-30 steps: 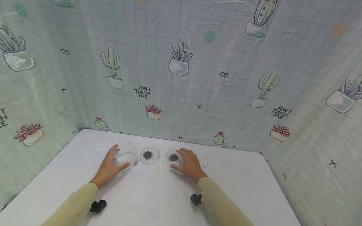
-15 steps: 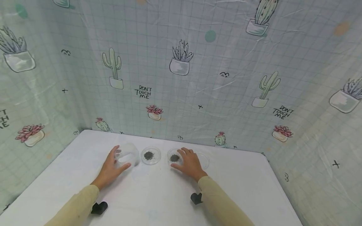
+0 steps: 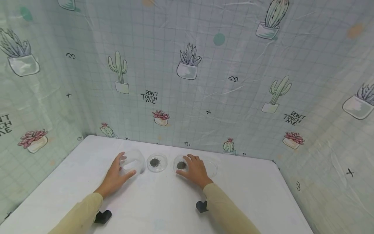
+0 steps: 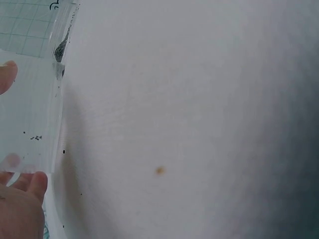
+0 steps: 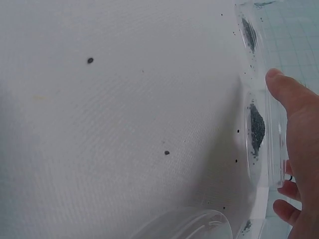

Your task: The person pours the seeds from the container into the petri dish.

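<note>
Head view: toward six o'clock, the right hand [image 3: 195, 170] has thumb and fingers clasped on a clear round dish [image 3: 176, 160], dark granules [image 3: 181, 165] heaped inside. Toward eight, the left hand [image 3: 115, 175] grips a cloudy, translucent container [image 3: 136, 156]. Another granule dish [image 3: 163, 160] lies at seven. Beneath spreads a white table [image 3: 163, 201]; gridded, cactus-printed sheeting [image 3: 172, 87] rises toward twelve.

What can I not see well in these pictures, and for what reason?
Head view: right grain dish, partly covered by the right hand.
Head view: right black piece, partly hidden by the right sleeve.
Left wrist view: left hand and clear container, cut off by the left edge.
Left wrist view: brownish spot, too blurred to identify.
Right wrist view: clear curved piece, cut off by the bottom edge.
</note>
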Demonstrator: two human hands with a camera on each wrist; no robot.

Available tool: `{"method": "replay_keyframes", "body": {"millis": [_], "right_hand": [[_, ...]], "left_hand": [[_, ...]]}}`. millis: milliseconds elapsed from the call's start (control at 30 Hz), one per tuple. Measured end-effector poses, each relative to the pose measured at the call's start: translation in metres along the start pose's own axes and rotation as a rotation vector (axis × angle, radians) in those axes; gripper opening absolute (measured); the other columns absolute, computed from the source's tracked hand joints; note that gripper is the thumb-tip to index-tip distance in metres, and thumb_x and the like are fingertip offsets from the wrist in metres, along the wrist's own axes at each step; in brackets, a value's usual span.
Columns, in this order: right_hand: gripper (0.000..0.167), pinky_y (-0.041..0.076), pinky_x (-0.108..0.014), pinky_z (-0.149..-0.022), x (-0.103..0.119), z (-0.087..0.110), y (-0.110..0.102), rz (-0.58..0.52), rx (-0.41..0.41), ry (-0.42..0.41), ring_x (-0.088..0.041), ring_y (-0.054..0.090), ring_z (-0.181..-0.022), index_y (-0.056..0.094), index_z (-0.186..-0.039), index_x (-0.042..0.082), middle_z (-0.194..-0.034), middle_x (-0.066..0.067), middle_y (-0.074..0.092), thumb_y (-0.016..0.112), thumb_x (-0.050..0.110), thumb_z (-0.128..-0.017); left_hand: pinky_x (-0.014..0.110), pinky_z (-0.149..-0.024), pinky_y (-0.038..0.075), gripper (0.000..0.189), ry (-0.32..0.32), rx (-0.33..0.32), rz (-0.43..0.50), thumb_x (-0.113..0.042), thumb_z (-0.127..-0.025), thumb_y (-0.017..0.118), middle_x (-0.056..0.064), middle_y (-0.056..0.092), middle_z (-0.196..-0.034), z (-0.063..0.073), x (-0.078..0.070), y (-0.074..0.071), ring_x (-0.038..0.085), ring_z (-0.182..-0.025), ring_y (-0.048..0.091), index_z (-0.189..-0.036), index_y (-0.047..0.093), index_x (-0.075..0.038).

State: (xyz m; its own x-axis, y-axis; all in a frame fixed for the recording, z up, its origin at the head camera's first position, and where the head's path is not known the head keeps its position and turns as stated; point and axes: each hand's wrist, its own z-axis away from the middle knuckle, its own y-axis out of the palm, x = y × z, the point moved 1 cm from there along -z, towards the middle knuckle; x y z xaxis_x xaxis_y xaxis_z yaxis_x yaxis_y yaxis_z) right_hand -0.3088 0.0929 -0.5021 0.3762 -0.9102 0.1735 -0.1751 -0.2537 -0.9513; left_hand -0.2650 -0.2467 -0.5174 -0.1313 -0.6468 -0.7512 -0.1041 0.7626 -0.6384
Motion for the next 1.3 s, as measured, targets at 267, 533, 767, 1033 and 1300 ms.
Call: {"method": "replay_keyframes", "body": {"millis": [267, 533, 767, 1033, 1300], "right_hand": [[0.075, 0.045, -0.047, -0.102, -0.0002, -0.0007, 0.0021, 0.002, -0.002, 0.012, -0.029, 0.051, -0.124, 0.054, -0.136, 0.014, -0.139, -0.01, 0.053, 0.064, 0.065, -0.081], [0.076, 0.045, -0.047, -0.103, 0.0008, -0.0022, 0.0028, 0.008, 0.007, 0.021, -0.029, 0.05, -0.125, 0.054, -0.136, 0.014, -0.14, -0.01, 0.052, 0.065, 0.064, -0.08], [0.074, 0.045, -0.047, -0.103, 0.0018, -0.0036, 0.0017, -0.002, -0.004, 0.024, -0.03, 0.05, -0.125, 0.055, -0.134, 0.014, -0.139, -0.01, 0.053, 0.067, 0.063, -0.08], [0.074, 0.045, -0.045, -0.103, 0.0004, -0.0044, 0.0065, 0.014, 0.021, 0.052, -0.028, 0.051, -0.125, 0.055, -0.134, 0.015, -0.139, -0.009, 0.054, 0.066, 0.063, -0.08], [0.073, 0.044, -0.046, -0.105, -0.0005, -0.0073, 0.0093, 0.016, 0.011, 0.052, -0.029, 0.05, -0.126, 0.055, -0.134, 0.014, -0.14, -0.01, 0.052, 0.064, 0.064, -0.081]], "left_hand": [[0.061, -0.111, 0.033, 0.103, -0.01, 0.013, -0.008, -0.041, -0.085, 0.071, 0.027, 0.026, -0.151, 0.0017, -0.0037, -0.0003, 0.046, -0.139, 0.027, -0.155, 0.003, -0.009], [0.061, -0.111, 0.033, 0.103, -0.01, 0.014, -0.016, -0.041, -0.085, 0.071, 0.028, 0.026, -0.151, 0.0025, -0.0032, 0.0004, 0.047, -0.139, 0.027, -0.155, 0.001, -0.009], [0.061, -0.111, 0.033, 0.101, 0.004, 0.004, 0.006, -0.04, -0.086, 0.071, 0.027, 0.027, -0.151, 0.0025, -0.0021, 0.0007, 0.046, -0.139, 0.027, -0.154, 0.004, -0.01], [0.061, -0.111, 0.032, 0.102, 0.001, 0.011, 0.012, -0.042, -0.085, 0.071, 0.026, 0.026, -0.151, 0.0028, -0.0019, 0.0006, 0.046, -0.14, 0.026, -0.155, 0.003, -0.011], [0.061, -0.111, 0.032, 0.104, -0.003, 0.018, 0.003, -0.045, -0.085, 0.071, 0.027, 0.026, -0.151, -0.0002, -0.0018, -0.0018, 0.046, -0.139, 0.027, -0.154, 0.003, -0.009]]}}
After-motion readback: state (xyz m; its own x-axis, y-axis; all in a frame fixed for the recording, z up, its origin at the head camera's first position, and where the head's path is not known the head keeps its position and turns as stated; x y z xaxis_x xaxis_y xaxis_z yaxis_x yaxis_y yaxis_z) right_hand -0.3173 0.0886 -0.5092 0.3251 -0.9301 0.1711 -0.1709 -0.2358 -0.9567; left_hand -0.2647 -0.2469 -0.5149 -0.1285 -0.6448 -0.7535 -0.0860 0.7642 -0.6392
